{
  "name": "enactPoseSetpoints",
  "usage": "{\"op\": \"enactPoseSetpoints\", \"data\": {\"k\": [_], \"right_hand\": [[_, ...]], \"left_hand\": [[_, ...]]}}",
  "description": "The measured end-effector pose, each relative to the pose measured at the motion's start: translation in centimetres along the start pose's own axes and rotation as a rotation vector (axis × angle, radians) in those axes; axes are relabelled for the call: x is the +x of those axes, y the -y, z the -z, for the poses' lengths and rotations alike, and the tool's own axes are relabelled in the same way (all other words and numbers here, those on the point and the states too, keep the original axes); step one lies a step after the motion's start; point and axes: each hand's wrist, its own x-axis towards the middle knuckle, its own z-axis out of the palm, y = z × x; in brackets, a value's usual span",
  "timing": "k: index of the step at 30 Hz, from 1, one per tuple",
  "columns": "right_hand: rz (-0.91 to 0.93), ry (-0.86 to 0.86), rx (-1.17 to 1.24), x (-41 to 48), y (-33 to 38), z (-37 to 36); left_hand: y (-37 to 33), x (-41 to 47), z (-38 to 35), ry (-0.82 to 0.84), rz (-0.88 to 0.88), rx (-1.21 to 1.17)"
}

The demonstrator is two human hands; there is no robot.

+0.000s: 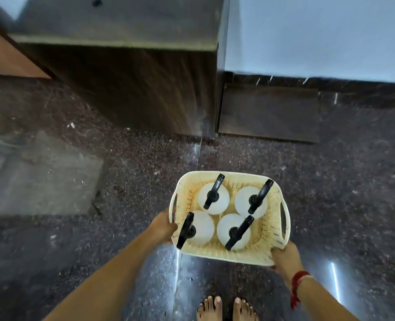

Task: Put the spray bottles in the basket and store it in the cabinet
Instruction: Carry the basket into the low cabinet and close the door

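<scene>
A cream perforated plastic basket [273,232] hangs in the air above the floor, carried between both hands. Inside it stand several white spray bottles [222,199] with black trigger heads, upright and close together. My left hand [163,225] grips the basket's left rim near the handle slot. My right hand [284,260] holds its near right corner; a red thread sits on that wrist. The dark wooden cabinet [127,89] rises ahead at upper left, its front shut and blurred.
Dark speckled stone floor [330,181] lies all around. My bare feet [226,308] show at the bottom edge. A pale wall [319,31] with a dark skirting and a low dark panel [268,112] stands right of the cabinet. An orange-brown surface [4,56] sits far left.
</scene>
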Motion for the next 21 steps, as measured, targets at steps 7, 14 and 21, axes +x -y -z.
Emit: {"op": "enactPoseSetpoints", "data": {"k": [7, 14, 21], "right_hand": [[0.023, -0.005, 0.108, -7.1, 4.8, 2.4], [0.017, 0.039, 0.348, -10.8, 7.9, 3.4], [0.014, 0.16, 0.458, -11.3, 10.1, 4.4]], "left_hand": [[-5.1, -5.9, 6.0, 0.085, -0.143, 0.125], [-9.7, -8.2, 9.8, 0.175, -0.189, 0.085], [-12.2, -7.8, 10.0, 0.12, -0.177, 0.089]]}}
